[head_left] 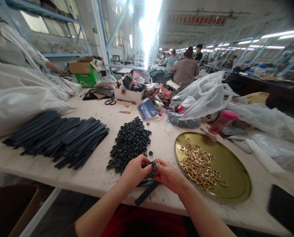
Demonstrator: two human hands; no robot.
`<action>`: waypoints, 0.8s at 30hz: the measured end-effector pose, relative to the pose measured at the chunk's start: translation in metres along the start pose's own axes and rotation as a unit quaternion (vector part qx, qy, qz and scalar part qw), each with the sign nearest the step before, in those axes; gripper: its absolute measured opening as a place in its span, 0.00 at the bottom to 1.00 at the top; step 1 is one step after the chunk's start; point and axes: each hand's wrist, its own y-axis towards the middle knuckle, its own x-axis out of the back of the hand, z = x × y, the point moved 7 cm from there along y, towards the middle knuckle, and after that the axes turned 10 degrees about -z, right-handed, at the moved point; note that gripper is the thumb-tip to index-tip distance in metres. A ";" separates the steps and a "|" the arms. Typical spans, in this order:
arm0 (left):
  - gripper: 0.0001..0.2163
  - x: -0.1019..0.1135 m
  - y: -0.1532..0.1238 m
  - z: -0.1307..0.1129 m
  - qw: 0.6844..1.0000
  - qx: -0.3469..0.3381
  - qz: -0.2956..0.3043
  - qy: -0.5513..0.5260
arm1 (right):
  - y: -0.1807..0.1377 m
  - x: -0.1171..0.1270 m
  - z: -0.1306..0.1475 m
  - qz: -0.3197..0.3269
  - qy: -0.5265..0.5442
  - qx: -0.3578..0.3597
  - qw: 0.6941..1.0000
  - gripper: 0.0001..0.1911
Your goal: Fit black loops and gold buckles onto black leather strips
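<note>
My left hand (136, 170) and my right hand (170, 176) meet at the near edge of the white table (92, 177), fingers pinched together on a black strap (147, 192) that hangs down over the edge. A small gold buckle seems to sit at the fingertips. Just beyond my hands lies a heap of black loops (130, 141). A round gold tray (232, 164) to the right holds several gold buckles (201, 168). A stack of black straps (60, 138) lies to the left.
A person in white sits at far left beside a white sack (18, 95). Scissors (110, 102), a white box (128, 93), a blue booklet (148, 110), plastic bags (201, 95), a pink-capped bottle (222, 121) and a black phone (285, 209) lie about. Other workers sit far behind.
</note>
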 end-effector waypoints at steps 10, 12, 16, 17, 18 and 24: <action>0.12 -0.007 -0.017 0.000 0.964 0.151 0.068 -0.206 | -0.010 0.006 0.041 -0.200 -0.345 0.277 0.874 0.08; 0.12 -0.010 -0.018 0.003 0.958 0.161 0.085 -0.221 | -0.013 -0.003 0.040 -0.146 -0.439 0.294 0.836 0.05; 0.11 -0.018 -0.021 0.011 0.947 0.172 0.121 -0.242 | -0.024 -0.010 0.035 -0.077 -0.538 0.305 0.782 0.04; 0.11 -0.020 -0.022 0.013 0.945 0.175 0.130 -0.243 | -0.026 -0.010 0.034 -0.069 -0.544 0.303 0.780 0.04; 0.11 -0.022 -0.023 0.015 0.944 0.177 0.138 -0.241 | -0.029 -0.010 0.033 -0.060 -0.546 0.297 0.781 0.04; 0.12 -0.027 -0.028 0.018 0.951 0.167 0.162 -0.206 | -0.035 -0.003 0.023 -0.042 -0.535 0.263 0.802 0.04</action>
